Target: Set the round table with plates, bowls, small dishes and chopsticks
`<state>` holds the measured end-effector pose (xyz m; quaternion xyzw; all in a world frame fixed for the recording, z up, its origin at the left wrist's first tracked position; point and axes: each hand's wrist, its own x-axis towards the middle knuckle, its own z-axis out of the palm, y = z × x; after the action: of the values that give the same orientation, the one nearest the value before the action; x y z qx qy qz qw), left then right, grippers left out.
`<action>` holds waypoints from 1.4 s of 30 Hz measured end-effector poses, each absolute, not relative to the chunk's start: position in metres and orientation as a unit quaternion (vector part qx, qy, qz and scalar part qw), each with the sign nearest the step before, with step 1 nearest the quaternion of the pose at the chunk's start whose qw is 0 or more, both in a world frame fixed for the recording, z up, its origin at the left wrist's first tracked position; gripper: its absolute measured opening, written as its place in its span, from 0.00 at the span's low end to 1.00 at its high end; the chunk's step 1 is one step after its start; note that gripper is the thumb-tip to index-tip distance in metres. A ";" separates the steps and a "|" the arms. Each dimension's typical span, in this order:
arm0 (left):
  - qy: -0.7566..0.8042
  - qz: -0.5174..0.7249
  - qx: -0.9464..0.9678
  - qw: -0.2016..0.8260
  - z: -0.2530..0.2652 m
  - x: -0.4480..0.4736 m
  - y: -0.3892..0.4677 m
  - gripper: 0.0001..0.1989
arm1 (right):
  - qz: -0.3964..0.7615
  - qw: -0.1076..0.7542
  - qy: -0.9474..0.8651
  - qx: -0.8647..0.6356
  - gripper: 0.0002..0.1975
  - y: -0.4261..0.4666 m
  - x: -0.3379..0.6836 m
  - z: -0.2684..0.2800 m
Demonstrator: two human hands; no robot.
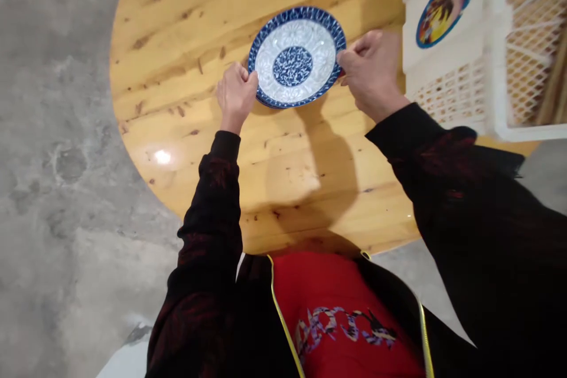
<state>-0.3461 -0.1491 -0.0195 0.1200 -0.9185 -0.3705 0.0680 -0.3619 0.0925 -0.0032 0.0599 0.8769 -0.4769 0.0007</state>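
Observation:
A round plate (274,44) with a dark blue patterned rim, a pale ring and a blue floral centre is over the wooden table. My left hand (236,93) grips its left edge, thumb on top and fingers curled at the rim. On the opposite side, my right hand (370,71) pinches the right edge between thumb and fingers. Parts of the fingers are hidden under the rim. Whether the plate rests on the table or is slightly raised, I cannot tell.
The round wooden table (190,94) has a curved edge on the left, with grey concrete floor (66,218) beyond it. A white plastic basket (496,88) with lattice walls and an oval picture sticker (445,9) stands at the right, close to my right hand.

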 end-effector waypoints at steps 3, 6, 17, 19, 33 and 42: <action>-0.909 -0.401 0.059 0.096 -0.007 -0.318 -0.151 0.16 | -0.512 -0.066 0.853 0.076 0.14 0.099 -0.325 0.014; -0.894 -0.435 0.020 0.102 0.001 -0.278 -0.147 0.15 | -0.542 -0.059 0.836 0.069 0.13 0.108 -0.277 0.023; -0.863 -0.495 0.075 -0.068 -0.032 -0.099 -0.112 0.15 | -0.544 0.067 0.814 0.193 0.12 0.136 -0.089 -0.025; -0.862 -0.491 0.095 -0.077 -0.040 -0.073 -0.107 0.15 | -0.543 0.069 0.816 0.183 0.12 0.141 -0.066 -0.033; -0.889 -0.420 0.181 0.012 -0.061 -0.024 -0.078 0.15 | -0.518 0.095 0.843 0.107 0.09 0.161 -0.046 -0.065; -0.888 -0.414 0.198 0.024 -0.067 -0.037 -0.077 0.16 | -0.518 0.107 0.842 0.107 0.09 0.158 -0.060 -0.079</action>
<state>-0.0371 -0.0772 -0.0670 0.1975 -0.8883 -0.4139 0.0239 -0.0600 0.1583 -0.0793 0.1066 0.8419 -0.5180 0.1072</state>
